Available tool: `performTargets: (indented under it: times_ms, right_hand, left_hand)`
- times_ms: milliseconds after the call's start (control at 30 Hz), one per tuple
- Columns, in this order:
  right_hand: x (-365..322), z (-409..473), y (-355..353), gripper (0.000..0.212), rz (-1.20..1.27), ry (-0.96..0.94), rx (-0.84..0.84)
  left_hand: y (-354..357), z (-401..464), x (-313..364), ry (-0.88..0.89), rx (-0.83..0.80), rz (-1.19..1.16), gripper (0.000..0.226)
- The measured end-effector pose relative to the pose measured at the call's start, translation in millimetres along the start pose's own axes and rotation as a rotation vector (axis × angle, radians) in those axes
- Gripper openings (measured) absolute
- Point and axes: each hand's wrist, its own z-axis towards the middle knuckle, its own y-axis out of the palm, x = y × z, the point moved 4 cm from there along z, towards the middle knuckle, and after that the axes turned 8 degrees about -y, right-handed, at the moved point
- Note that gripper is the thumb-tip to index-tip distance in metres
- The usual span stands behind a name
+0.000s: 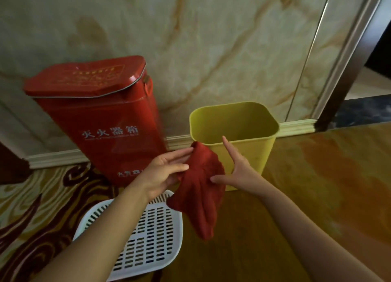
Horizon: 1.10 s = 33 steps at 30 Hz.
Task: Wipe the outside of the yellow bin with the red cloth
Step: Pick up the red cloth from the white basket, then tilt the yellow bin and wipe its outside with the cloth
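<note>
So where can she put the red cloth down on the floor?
The biggest bare patch is the carpet right of the yellow bin. There is also bare floor in front of the bin, between the forearms. It is crowded to the left, where the red box and white basket sit close together.

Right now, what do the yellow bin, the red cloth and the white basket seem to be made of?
Yellow bin: likely moulded plastic, smooth matte walls, rolled rim. Red cloth: soft fabric, possibly terry; it folds and hangs limp between left hand and right hand. White basket: rigid plastic, slotted grid.
</note>
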Motion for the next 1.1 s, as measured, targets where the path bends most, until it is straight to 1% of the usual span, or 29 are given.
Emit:
performTargets:
  times_ms: [67, 100, 133, 200, 267, 300, 333, 433, 533, 600, 633, 667, 767, 800, 833, 867, 933, 1000, 1033, 1100]
  right_hand:
    - [-7.6, 0.9, -5.0, 0.098, 0.404, -0.082, -0.076]
    - [-8.6, 1.1, -6.5, 0.09, 0.549, -0.08, -0.095]
    - [-8.6, 1.0, -8.1, 0.082, 0.612, -0.058, -0.102]
    - [-7.8, 0.6, -10.2, 0.062, 0.603, -0.028, -0.114]
    - [-7.2, -1.5, -11.8, 0.037, 0.57, -0.015, -0.112]
    - [-6.2, -2.7, -12.1, 0.029, 0.586, -0.015, -0.114]
    - [-5.8, -3.8, -12.0, 0.026, 0.626, -0.014, -0.124]
    - [-5.2, -7.0, -11.4, 0.027, 0.743, 0.025, -0.222]
    - [-4.5, -8.4, -18.3, 0.035, 0.702, 0.071, -0.294]
    - [-1.2, -6.6, -22.5, 0.036, 0.689, 0.094, -0.275]
    - [2.0, -5.2, -24.2, 0.034, 0.689, 0.112, -0.241]
    - [6.1, -3.8, -25.5, 0.033, 0.695, 0.131, -0.203]
    - [20.2, -1.9, -29.3, 0.033, 0.731, 0.167, -0.125]
    - [25.3, -2.4, -30.8, 0.032, 0.734, 0.179, -0.114]
    - [30.7, -3.0, -32.7, 0.032, 0.734, 0.192, -0.106]
    - [36.2, -3.8, -34.7, 0.032, 0.736, 0.208, -0.094]
    - [46.7, -6.5, -39.5, 0.032, 0.762, 0.241, -0.054]
    - [56.7, -10.7, -44.4, 0.033, 0.808, 0.266, -0.006]
    - [61.7, -13.2, -46.5, 0.034, 0.826, 0.276, 0.014]
    - [70.0, -18.8, -49.9, 0.036, 0.847, 0.298, 0.047]
  left_hand:
    - [4.9, 1.0, 3.7, -0.018, -0.07, 0.071, 0.042]
    - [6.3, 1.1, 5.5, -0.032, -0.1, 0.102, 0.042]
    - [6.6, 1.1, 7.3, -0.049, -0.124, 0.134, 0.043]
    - [5.1, 1.0, 11.1, -0.081, -0.157, 0.207, 0.043]
    - [2.5, 2.1, 14.0, -0.102, -0.164, 0.267, 0.042]
    - [1.6, 3.3, 14.5, -0.111, -0.16, 0.283, 0.041]
    - [1.8, 4.7, 14.4, -0.121, -0.152, 0.29, 0.041]
    - [2.5, 10.2, 9.3, -0.146, -0.121, 0.328, 0.043]
    - [2.7, 16.1, 4.9, -0.193, -0.078, 0.394, 0.04]
    - [6.8, 21.6, 7.2, -0.19, -0.049, 0.491, 0.036]
    - [9.2, 25.8, 12.3, -0.151, -0.016, 0.565, 0.033]
    - [12.0, 31.5, 20.7, -0.075, 0.043, 0.641, 0.031]
    - [22.6, 52.2, 56.9, 0.25, 0.275, 0.858, 0.039]
    - [30.4, 60.5, 67.1, 0.325, 0.31, 0.96, 0.04]
    - [40.6, 70.1, 73.1, 0.357, 0.301, 1.075, 0.043]
    - [52.2, 81.1, 74.4, 0.343, 0.251, 1.184, 0.046]
    - [72.8, 104.9, 64.9, 0.21, 0.096, 1.349, 0.055]
    - [82.6, 124.3, 51.0, 0.064, 0.003, 1.445, 0.059]
    - [84.4, 130.6, 46.8, 0.046, -0.006, 1.494, 0.056]
    - [85.5, 137.7, 44.5, 0.109, 0.017, 1.599, 0.044]
